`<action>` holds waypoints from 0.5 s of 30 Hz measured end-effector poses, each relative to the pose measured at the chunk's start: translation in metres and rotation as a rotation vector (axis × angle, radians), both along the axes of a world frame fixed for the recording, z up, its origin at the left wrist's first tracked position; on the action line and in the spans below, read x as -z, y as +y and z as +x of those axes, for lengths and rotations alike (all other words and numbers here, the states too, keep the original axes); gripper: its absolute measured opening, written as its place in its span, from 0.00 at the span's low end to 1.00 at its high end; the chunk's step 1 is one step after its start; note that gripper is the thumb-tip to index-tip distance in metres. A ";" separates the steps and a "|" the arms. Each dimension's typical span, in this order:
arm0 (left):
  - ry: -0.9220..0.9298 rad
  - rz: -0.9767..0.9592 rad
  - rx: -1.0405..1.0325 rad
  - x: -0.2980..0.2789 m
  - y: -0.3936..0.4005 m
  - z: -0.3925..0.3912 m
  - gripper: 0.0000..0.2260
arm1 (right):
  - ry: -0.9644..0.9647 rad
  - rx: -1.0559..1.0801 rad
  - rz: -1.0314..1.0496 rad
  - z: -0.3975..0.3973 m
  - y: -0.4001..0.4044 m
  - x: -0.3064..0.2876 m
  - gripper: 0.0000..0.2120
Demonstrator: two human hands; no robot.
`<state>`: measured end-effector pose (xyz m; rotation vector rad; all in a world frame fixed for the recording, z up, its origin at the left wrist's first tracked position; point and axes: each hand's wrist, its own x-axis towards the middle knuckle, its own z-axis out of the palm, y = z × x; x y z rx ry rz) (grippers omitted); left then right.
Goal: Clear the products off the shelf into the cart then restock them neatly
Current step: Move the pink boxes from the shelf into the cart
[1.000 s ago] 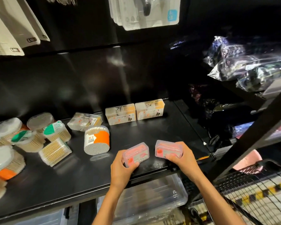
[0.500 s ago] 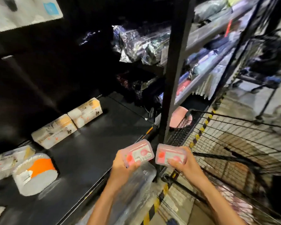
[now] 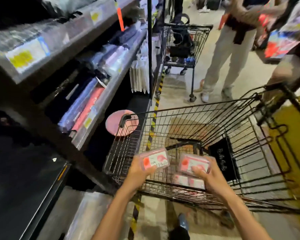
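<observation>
Pink boxes: two small clear-lidded pink boxes were held over the near end of the wire cart (image 3: 206, 129); the left box (image 3: 153, 161) sat just above the near rim, the right box (image 3: 194, 164) a little further inside the basket.
Head view, left hand: the left hand (image 3: 139, 175) gripped the left box from below and behind, thumb curled onto its near edge, label facing up.
Head view, right hand: the right hand (image 3: 208, 175) gripped the right box with fingers wrapped over its top and far side.
Cart contents: more pink boxes of the same kind (image 3: 189, 181) lay on the basket floor directly under the right hand; a dark flat item (image 3: 223, 158) leaned against the far right of the basket.
Shelf: the black shelf (image 3: 24, 179) lay well to the left, its visible part bare; blur hid any detail beyond that.
Surroundings: packaged goods (image 3: 87, 103) filled the upper shelves, and another cart (image 3: 182, 44) and a standing person (image 3: 232, 49) were further down the aisle.
Step in hand: clearing, judged from both boxes being carried above the cart.
Next move: lowering both boxes onto or beside those already in the basket, then letting go; dropping from height could crack the lids or scatter the pile.
</observation>
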<state>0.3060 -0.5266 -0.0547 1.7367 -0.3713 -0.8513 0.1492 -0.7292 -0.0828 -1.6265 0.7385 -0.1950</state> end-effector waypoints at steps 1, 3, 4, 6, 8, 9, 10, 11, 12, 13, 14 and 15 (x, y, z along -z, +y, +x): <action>0.008 0.021 0.030 0.009 -0.019 0.007 0.19 | 0.013 0.029 -0.003 0.000 -0.019 0.008 0.16; 0.008 0.062 0.070 0.030 -0.058 0.020 0.20 | 0.070 0.047 -0.025 0.002 -0.056 0.028 0.15; 0.013 0.094 0.075 0.042 -0.077 0.025 0.19 | 0.114 0.043 -0.030 0.003 -0.075 0.042 0.19; 0.067 0.161 0.080 0.065 -0.111 0.030 0.20 | 0.213 0.047 0.003 0.001 -0.113 0.086 0.28; 0.140 0.173 0.103 0.087 -0.139 0.031 0.19 | 0.257 0.041 0.057 0.003 -0.136 0.119 0.31; 0.174 0.187 0.132 0.096 -0.151 0.031 0.19 | 0.300 0.042 0.080 0.009 -0.137 0.112 0.29; 0.207 0.192 0.152 0.107 -0.162 0.032 0.21 | 0.331 0.068 0.102 0.018 -0.136 0.105 0.25; 0.227 0.233 0.168 0.121 -0.170 0.033 0.22 | 0.361 0.063 0.118 0.020 -0.141 0.116 0.20; 0.238 0.271 0.178 0.135 -0.177 0.033 0.22 | 0.401 0.072 0.128 0.022 -0.146 0.129 0.17; 0.235 0.321 0.192 0.146 -0.184 0.033 0.23 | 0.427 0.085 0.147 0.025 -0.148 0.138 0.17; 0.236 0.350 0.206 0.160 -0.190 0.033 0.25 | 0.464 0.079 0.169 0.027 -0.152 0.149 0.17; 0.243 0.386 0.227 0.172 -0.195 0.032 0.25 | 0.490 0.065 0.193 0.029 -0.152 0.162 0.16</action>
